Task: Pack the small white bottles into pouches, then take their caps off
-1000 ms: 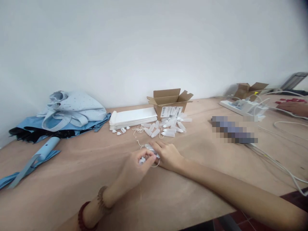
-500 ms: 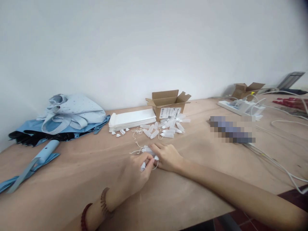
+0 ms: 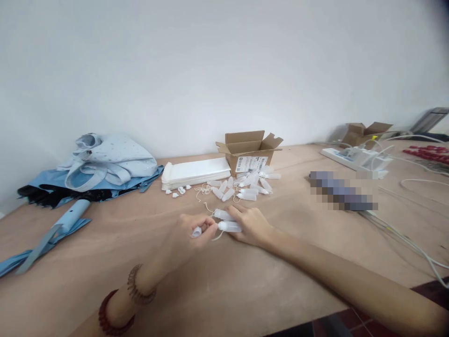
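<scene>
Pale brown wooden worktop (image 3: 280,281) stretches across the view beneath a plain white wall (image 3: 224,65), with a person's two bare forearms reaching in from the bottom edge. Near the middle, the left hand (image 3: 194,232) is narrowly closed, its fingertips pinching a small white cap (image 3: 197,231). A red bead bracelet (image 3: 111,312) and a brown coiled bracelet (image 3: 139,285) circle that wrist. The right hand (image 3: 250,226) lies low and loosely curved, its fingertips (image 3: 234,209) against two translucent white plastic bottles (image 3: 228,221), though whether it grips them is hard to tell. Both bottles lie on their sides between the hands, and thin white string (image 3: 217,237) curls beside them. Just ahead is a loose pile of similar bottles (image 3: 247,188), with small white caps (image 3: 177,191) and tangled string (image 3: 202,189) to its left. Behind the pile stands an open cardboard box (image 3: 247,150) with a white label (image 3: 251,164), beside a flat stack of white paper packets (image 3: 194,173). Further left lie folded pale blue cloth (image 3: 112,159) and a blue tube (image 3: 72,215). To the right are a pixelated blurred patch (image 3: 343,190), a white power strip (image 3: 351,158) with white cables (image 3: 403,238), a second cardboard box (image 3: 366,134) and some small red objects (image 3: 428,153).
</scene>
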`<state>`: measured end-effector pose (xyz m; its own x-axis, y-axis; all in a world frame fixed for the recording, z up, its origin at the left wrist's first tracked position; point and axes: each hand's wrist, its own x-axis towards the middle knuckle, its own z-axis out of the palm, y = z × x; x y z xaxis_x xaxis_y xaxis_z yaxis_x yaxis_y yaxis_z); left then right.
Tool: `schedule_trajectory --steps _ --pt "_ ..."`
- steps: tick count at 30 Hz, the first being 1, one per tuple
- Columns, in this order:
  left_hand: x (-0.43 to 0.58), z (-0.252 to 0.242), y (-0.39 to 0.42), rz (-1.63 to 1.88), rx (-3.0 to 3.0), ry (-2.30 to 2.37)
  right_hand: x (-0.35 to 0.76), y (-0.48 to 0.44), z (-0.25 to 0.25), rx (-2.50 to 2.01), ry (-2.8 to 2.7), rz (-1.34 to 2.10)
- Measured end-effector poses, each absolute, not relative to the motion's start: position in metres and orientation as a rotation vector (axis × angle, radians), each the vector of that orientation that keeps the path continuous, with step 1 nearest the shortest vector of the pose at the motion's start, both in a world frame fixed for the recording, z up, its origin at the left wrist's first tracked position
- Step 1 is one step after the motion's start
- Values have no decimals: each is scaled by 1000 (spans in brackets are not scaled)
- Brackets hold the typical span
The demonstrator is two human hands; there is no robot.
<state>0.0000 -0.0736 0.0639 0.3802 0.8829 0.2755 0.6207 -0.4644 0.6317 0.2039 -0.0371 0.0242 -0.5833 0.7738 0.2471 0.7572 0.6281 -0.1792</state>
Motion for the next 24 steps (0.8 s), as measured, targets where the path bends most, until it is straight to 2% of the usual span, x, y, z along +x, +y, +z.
schedule_trajectory --steps 9,16,24 --pt "5 55 -77 1053 2453 1133 202 -43 26 -1255 -2518 142" --pt "4 44 -74 851 2436 1272 200 -45 32 -1346 -2545 223" --pt "12 36 -79 697 2551 1311 198 -43 27 -1302 -2597 156"
